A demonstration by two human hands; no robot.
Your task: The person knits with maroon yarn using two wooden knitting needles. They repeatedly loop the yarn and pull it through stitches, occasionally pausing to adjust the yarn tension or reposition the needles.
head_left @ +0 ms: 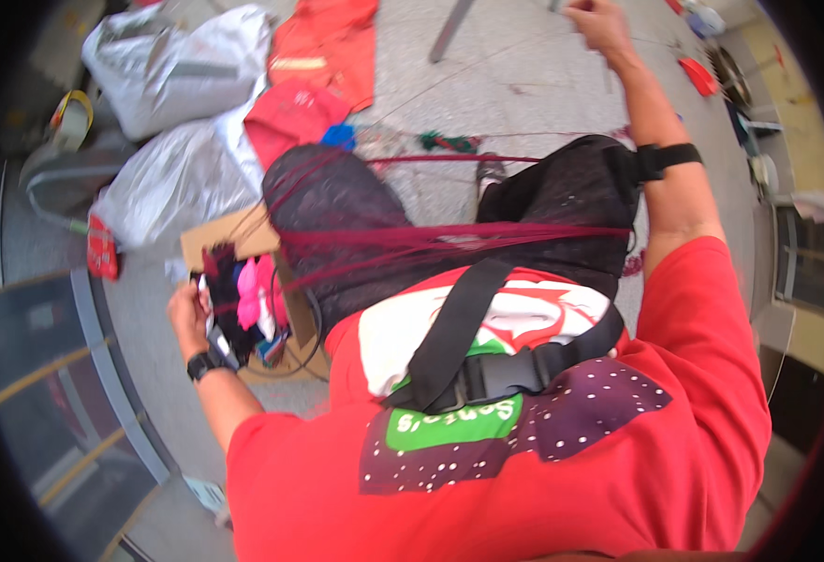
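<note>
My left hand (pixel 187 312) is at the left side of an open cardboard box (pixel 304 309), its fingers curled by the dark contents; what they grip is unclear. Inside the box lie a bright pink bundle (pixel 250 295), black material and small items. Strands of maroon yarn (pixel 454 235) stretch across both my thighs in dark trousers (pixel 345 190), and some run towards the box. My right hand (pixel 598 28) is raised at the top right, far out from the knees, fingers bent together. Whether a strand runs from it cannot be seen.
Silvery plastic sacks (pixel 180 77) and a red cloth (pixel 292 116) lie at the upper left. Green yarn (pixel 450 142) is on the tiled floor beyond my knees. A metal leg (pixel 450 31) stands ahead. At the far right are a red dustpan (pixel 698 77) and shelving.
</note>
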